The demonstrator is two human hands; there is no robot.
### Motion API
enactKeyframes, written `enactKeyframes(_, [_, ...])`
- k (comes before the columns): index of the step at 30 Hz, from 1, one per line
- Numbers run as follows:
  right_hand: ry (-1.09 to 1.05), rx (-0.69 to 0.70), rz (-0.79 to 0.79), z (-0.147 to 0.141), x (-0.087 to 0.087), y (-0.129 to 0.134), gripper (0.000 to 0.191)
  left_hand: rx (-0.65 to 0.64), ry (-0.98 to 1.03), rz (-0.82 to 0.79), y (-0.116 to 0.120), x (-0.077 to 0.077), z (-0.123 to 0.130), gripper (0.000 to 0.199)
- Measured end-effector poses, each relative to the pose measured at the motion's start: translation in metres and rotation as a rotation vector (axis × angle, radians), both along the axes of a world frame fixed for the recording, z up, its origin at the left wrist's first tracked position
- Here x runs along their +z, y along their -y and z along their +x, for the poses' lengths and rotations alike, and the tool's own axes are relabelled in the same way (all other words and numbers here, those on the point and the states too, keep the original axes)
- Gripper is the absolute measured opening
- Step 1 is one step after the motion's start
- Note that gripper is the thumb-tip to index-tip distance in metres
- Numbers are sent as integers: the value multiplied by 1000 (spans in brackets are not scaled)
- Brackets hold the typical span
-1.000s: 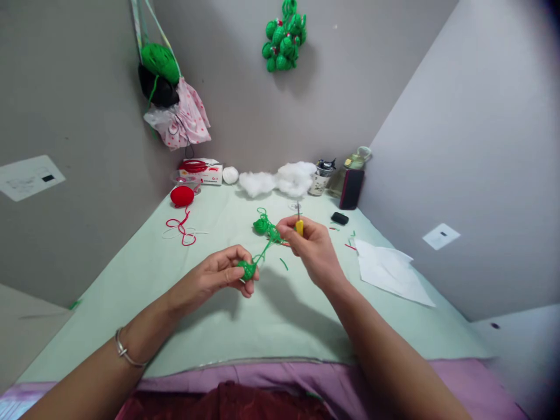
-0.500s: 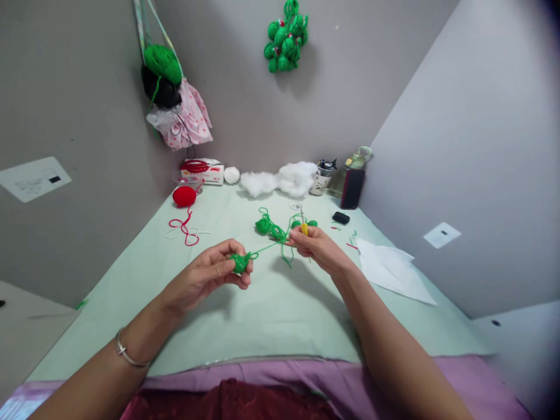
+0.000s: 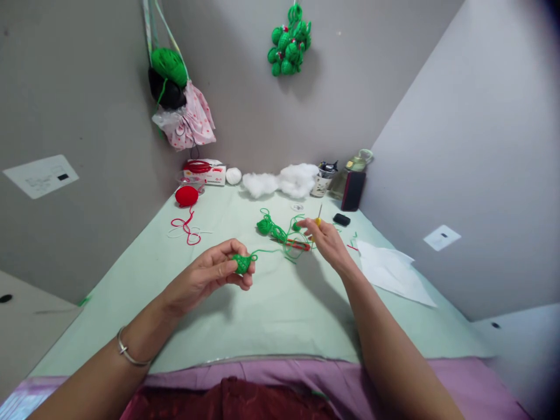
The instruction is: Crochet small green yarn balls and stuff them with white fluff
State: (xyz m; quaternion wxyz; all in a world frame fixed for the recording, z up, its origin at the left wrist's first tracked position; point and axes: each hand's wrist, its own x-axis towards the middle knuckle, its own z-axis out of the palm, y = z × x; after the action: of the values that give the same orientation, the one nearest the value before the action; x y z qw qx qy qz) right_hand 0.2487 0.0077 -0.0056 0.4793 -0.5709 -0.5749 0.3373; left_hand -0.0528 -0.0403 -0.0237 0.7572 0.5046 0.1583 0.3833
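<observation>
In my left hand is a small green crocheted piece, pinched between thumb and fingers, with a loop of yarn standing at its right edge. A green strand runs from it toward the tangled green yarn on the table. My right hand is closed on a crochet hook with a yellow handle, its metal shaft pointing up. Close to the right fingertips lies a small green crocheted ball. Orange-handled scissors rest partly under the yarn, just left of that hand.
White stuffing lies at the back beside a pen cup. A red yarn ball sits at the left. To the right are a phone, a black case and white sheets. Green crocheted pieces hang on the wall.
My right hand has moved a little to the right with the crochet hook and no longer holds the strand, which has gone slack. The scissors show more. My left hand stays nearly still.
</observation>
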Motion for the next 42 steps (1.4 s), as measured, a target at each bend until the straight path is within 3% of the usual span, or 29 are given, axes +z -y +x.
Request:
enactKeyframes(3, [-14,-54,130,-7,15,17,56,34,-14,-10,5,2,3,17])
enactKeyframes(7, [-457,183,49,-30,26,48,64,119,-49,-16,13,4,12,14])
enactKeyframes(11, [-622,237,84,-51,19,66,57,159,-58,-10,20,4,20,13])
enactKeyframes(23, [-580,351,150,-60,9,77,41,184,-82,44,27,2,29,10])
enactKeyframes(30, [-469,425,213,-61,6,81,9,184,-93,61,27,-2,30,9])
enactKeyframes(36, [-415,436,217,-57,0,86,12,220,-71,64,27,1,29,10])
enactKeyframes(42, [-634,371,115,-64,-2,86,19,246,-81,16,28,4,31,12])
